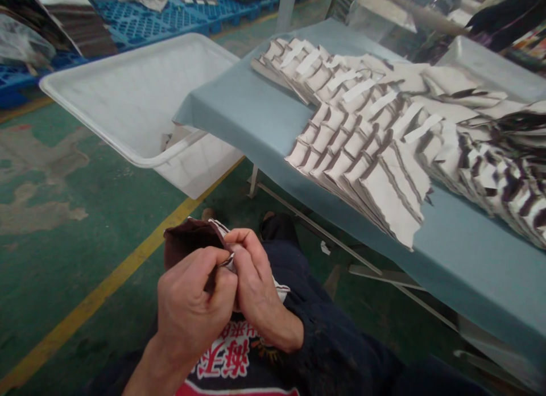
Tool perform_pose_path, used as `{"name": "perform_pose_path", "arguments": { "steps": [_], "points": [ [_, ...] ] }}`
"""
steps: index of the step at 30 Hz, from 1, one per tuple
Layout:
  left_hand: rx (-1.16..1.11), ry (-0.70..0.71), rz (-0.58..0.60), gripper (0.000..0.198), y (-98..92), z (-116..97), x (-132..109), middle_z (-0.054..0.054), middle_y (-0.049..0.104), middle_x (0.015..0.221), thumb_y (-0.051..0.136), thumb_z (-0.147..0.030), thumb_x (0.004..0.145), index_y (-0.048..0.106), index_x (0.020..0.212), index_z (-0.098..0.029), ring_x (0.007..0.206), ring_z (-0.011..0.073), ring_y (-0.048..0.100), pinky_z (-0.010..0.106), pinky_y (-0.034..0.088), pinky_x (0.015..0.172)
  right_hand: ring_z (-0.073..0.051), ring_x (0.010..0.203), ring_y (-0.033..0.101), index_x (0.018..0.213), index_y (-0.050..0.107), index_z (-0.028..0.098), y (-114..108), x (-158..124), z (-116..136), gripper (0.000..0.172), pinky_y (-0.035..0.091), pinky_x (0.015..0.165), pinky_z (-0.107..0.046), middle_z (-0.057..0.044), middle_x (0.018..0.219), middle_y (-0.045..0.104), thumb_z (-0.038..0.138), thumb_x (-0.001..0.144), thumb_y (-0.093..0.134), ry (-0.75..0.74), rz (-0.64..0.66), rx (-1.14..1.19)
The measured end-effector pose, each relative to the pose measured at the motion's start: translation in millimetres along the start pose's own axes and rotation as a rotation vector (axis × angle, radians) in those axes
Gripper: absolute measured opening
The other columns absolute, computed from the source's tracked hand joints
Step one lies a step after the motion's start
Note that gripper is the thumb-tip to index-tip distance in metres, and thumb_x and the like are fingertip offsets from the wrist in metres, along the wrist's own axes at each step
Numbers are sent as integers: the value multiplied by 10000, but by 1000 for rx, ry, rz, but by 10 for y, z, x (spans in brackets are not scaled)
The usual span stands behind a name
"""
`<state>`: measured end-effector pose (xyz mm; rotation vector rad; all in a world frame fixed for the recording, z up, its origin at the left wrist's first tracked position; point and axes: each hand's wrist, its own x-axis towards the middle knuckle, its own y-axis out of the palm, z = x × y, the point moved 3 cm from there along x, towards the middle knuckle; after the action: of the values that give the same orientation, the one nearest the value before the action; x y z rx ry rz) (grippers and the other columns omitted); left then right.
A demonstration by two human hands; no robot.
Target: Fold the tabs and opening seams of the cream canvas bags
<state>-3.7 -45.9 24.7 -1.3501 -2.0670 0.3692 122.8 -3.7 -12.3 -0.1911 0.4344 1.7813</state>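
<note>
Over my lap, both hands pinch one small fabric piece (190, 239), dark brown with a white striped edge. My left hand (194, 305) is closed on its near side, thumb and fingers pressed together. My right hand (256, 288) is closed on the white edge, fingers curled against the left hand. To the right, on the blue-covered table (256, 117), lie overlapping rows of similar white and brown pieces (362, 151).
A large white plastic tub (128, 94) stands left of the table, with a piece or two at its bottom. Blue pallets (170, 12) lie behind it. A yellow line (106, 288) crosses the green floor. The table's metal legs (298, 214) run near my knees.
</note>
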Motion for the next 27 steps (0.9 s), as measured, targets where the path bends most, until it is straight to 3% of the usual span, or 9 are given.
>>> {"name": "perform_pose_path", "arguments": {
  "steps": [5, 7, 11, 16, 18, 21, 24, 27],
  "points": [
    [-243, -239, 139, 191, 7, 197, 8, -45, 725, 670, 680, -297, 928, 809, 788, -276, 559, 182, 622, 283, 506, 573, -171, 743, 632, 1170, 752, 281, -25, 133, 91, 206, 531, 660, -268, 36, 896, 714, 433, 1034, 731, -37, 184, -68],
    [-278, -258, 145, 198, 15, 231, 66, -35, 683, 662, 668, -336, 913, 755, 746, -275, 578, 188, 603, 279, 503, 568, -179, 786, 682, 1157, 763, 275, -11, 180, 122, 177, 548, 694, -278, 19, 929, 761, 401, 1055, 692, -89, 202, -114],
    [-361, -285, 203, 194, 14, 228, 275, -23, 629, 632, 653, -382, 852, 695, 695, -275, 563, 193, 557, 272, 475, 520, -213, 925, 777, 1150, 790, 269, -35, 309, 208, 213, 601, 848, -338, -24, 1046, 860, 352, 1118, 597, -260, 108, -300],
    [-437, -281, 340, 213, -175, 175, 614, -18, 661, 610, 679, -429, 788, 762, 686, -261, 518, 174, 528, 252, 424, 480, -213, 763, 721, 1174, 827, 273, -230, 507, 555, 183, 569, 778, -350, 12, 873, 819, 385, 1126, 691, -485, 167, -561],
    [-450, -262, 419, 222, -270, 115, 730, -12, 693, 624, 703, -431, 807, 816, 727, -257, 527, 180, 554, 248, 433, 486, -244, 924, 819, 1172, 839, 273, -320, 516, 801, 183, 643, 891, -384, -37, 1011, 897, 412, 1138, 724, -611, 180, -525],
    [-429, -181, 519, 238, -361, -28, 839, 3, 738, 661, 699, -419, 851, 848, 748, -263, 565, 201, 628, 249, 477, 507, -305, 1238, 881, 1224, 874, 299, -335, 446, 1146, 197, 664, 1204, -503, -88, 1311, 955, 465, 1138, 812, -785, 349, -540],
    [-382, -92, 546, 253, -391, -156, 855, 6, 739, 634, 673, -385, 854, 844, 705, -272, 535, 195, 625, 244, 447, 482, -320, 1152, 890, 1156, 884, 327, -277, 403, 1343, 294, 592, 1341, -586, -42, 1119, 950, 607, 1076, 913, -894, 519, -665],
    [-354, -59, 524, 269, -394, -204, 800, -2, 750, 608, 660, -362, 860, 873, 717, -282, 491, 187, 616, 239, 422, 459, -272, 890, 807, 953, 821, 328, -248, 435, 1387, 383, 596, 1276, -574, 22, 812, 815, 679, 1079, 906, -918, 588, -779]
  ]
}}
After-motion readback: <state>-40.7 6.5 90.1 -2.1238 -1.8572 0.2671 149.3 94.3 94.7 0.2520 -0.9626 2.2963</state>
